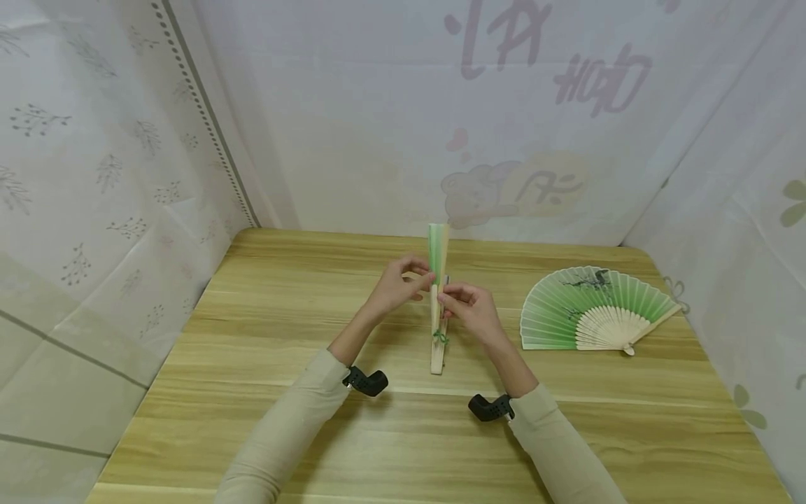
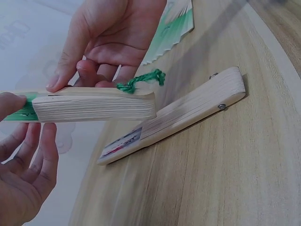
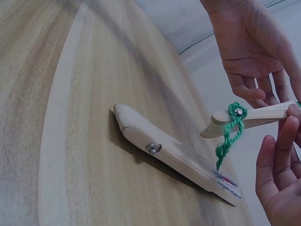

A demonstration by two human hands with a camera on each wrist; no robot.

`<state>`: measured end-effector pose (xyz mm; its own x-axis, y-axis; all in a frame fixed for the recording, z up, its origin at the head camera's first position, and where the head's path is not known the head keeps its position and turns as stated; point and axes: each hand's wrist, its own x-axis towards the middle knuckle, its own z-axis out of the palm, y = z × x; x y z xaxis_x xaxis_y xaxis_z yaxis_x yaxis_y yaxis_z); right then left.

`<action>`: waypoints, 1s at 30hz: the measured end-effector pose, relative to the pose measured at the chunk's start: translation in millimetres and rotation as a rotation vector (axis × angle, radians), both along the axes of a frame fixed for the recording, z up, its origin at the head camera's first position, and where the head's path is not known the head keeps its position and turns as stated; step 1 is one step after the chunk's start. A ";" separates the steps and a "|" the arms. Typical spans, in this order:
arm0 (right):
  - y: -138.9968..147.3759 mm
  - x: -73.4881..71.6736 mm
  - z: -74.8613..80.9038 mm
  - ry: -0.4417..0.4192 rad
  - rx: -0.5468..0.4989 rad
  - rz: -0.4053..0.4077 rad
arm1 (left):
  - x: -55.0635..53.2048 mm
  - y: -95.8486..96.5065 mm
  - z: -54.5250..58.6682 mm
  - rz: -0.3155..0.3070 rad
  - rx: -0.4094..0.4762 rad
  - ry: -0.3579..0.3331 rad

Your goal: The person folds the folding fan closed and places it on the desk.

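A folded green hand fan is held upright between both hands above the table. My left hand pinches it from the left, thumb against the green leaf. From the other side my right hand grips it with thumb and fingers near the wooden ribs. A green cord hangs from the pivot end of this fan. Below it, a second folded fan with pale wooden ribs and a metal rivet lies on the table. Neither hand touches that one.
An opened green fan with a dark painted branch lies on the right of the wooden table. White printed curtains enclose the table's back and sides. Black wrist cameras are strapped to both forearms.
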<state>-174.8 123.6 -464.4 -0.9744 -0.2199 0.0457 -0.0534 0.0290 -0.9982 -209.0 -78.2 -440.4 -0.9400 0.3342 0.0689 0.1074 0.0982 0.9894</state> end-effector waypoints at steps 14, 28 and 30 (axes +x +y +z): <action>1.1 1.7 1.8 0.030 -0.029 -0.006 | 1.0 1.3 -0.7 0.039 0.002 0.000; -1.6 3.7 7.7 0.041 -0.032 -0.025 | 2.4 1.8 -2.9 0.034 -0.011 -0.021; -1.7 3.1 7.7 0.039 -0.026 -0.023 | 2.6 2.0 -3.2 0.040 -0.006 -0.030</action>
<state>-171.7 121.9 -456.7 -0.9765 -0.1959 0.0895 -0.0923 0.0049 -0.9957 -206.4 -76.3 -443.6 -0.9543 0.2963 0.0383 0.0734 0.1082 0.9914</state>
